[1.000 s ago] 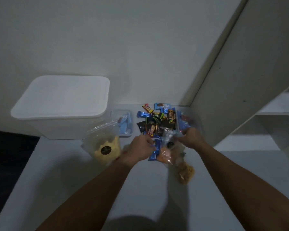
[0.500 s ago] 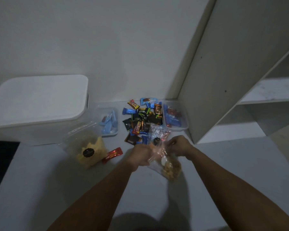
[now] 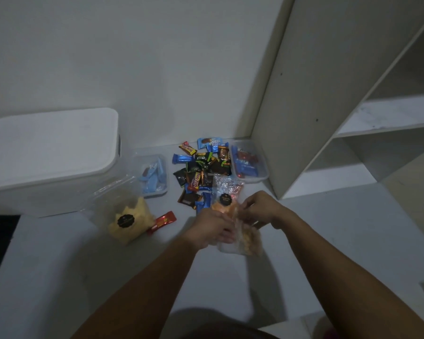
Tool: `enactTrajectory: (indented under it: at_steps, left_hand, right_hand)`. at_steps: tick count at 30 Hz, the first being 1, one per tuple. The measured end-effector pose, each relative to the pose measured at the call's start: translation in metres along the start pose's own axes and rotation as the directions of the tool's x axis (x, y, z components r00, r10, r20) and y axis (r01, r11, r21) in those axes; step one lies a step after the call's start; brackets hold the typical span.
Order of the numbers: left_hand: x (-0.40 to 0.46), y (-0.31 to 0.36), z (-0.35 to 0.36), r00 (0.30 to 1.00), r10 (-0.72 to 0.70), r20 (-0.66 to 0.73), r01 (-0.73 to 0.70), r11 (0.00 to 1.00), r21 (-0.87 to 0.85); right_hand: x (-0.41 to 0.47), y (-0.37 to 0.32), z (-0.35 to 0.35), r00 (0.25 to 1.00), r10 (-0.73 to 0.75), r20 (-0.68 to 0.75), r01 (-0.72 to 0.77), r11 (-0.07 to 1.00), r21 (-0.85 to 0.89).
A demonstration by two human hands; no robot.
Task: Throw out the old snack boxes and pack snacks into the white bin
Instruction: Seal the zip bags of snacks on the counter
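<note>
Scanning from the left: white bin (image 3: 52, 152) sits far left against the wall, lid on, well apart from both hands. Just right of it, a clear bag of yellow snacks (image 3: 126, 217) with a black sticker, and behind that a clear tub of light-blue wrappers (image 3: 153, 176). A red wrapper (image 3: 162, 220) lies beside the yellow bag. Centre: loose pile of wrapped bars (image 3: 201, 168) on the white surface (image 3: 59, 265); a second clear tub (image 3: 249, 163) at its right edge, by the shelf unit (image 3: 353, 118).

Left hand (image 3: 212, 230) is closed around the left side of a clear bag of orange snacks (image 3: 240, 228); right hand (image 3: 260, 209) pinches the bag's upper right edge, fingers curled onto the plastic. Bag's long axis runs away from the person, top end toward the pile. Both hands hold it; bottom end seems slightly lifted, can't be sure.

Key relation: the bin lies left and a bit farther back from the grip, so the left hand is the nearer one. Lid is closed, likely needs opening first.
</note>
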State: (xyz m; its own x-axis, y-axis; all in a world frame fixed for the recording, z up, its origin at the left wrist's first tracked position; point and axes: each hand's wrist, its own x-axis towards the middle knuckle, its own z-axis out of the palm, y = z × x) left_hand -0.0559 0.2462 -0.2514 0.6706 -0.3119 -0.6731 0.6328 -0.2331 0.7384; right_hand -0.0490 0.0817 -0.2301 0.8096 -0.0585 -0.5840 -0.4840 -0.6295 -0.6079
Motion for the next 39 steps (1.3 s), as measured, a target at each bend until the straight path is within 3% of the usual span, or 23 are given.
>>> enactTrajectory:
  at_steps: [4,8,12,16,21,23,28,33,39]
  left_hand:
    - [-0.008,0.010,0.010,0.997,0.050,-0.056,-0.042,0.990,0.135]
    - [-0.009,0.021,0.008,0.961,0.196,-0.197,-0.128,0.942,0.310]
    - [-0.012,0.036,0.009,0.922,0.308,-0.234,-0.197,0.894,0.402]
    - [-0.022,0.050,0.000,0.851,0.452,-0.267,-0.326,0.854,0.405]
    - [-0.022,0.064,-0.018,0.796,0.597,-0.098,-0.528,0.765,0.370]
    - [-0.025,0.068,-0.021,0.758,0.641,-0.121,-0.568,0.741,0.358]
    - [-0.034,0.080,-0.030,0.688,0.683,-0.245,-0.606,0.726,0.325]
    - [-0.043,0.089,-0.046,0.667,0.670,-0.326,-0.597,0.742,0.304]
    - [-0.056,0.094,-0.061,0.661,0.706,-0.254,-0.641,0.707,0.300]
  right_hand:
    - [-0.005,-0.004,-0.012,0.999,-0.044,-0.015,0.042,0.988,-0.152]
    - [-0.018,-0.027,-0.026,0.977,-0.180,-0.111,0.099,0.855,-0.509]
    - [-0.033,-0.047,-0.036,0.931,-0.320,-0.177,0.142,0.762,-0.632]
    - [-0.038,-0.058,-0.046,0.889,-0.411,-0.201,0.224,0.773,-0.594]
    - [-0.043,-0.073,-0.057,0.864,-0.471,-0.180,0.325,0.793,-0.516]
    - [-0.044,-0.077,-0.060,0.837,-0.501,-0.220,0.382,0.823,-0.420]
    - [-0.052,-0.081,-0.064,0.802,-0.526,-0.283,0.510,0.850,-0.134]
    - [-0.053,-0.080,-0.061,0.819,-0.514,-0.254,0.514,0.855,-0.070]
    - [-0.052,-0.095,-0.051,0.772,-0.556,-0.308,0.572,0.819,-0.045]
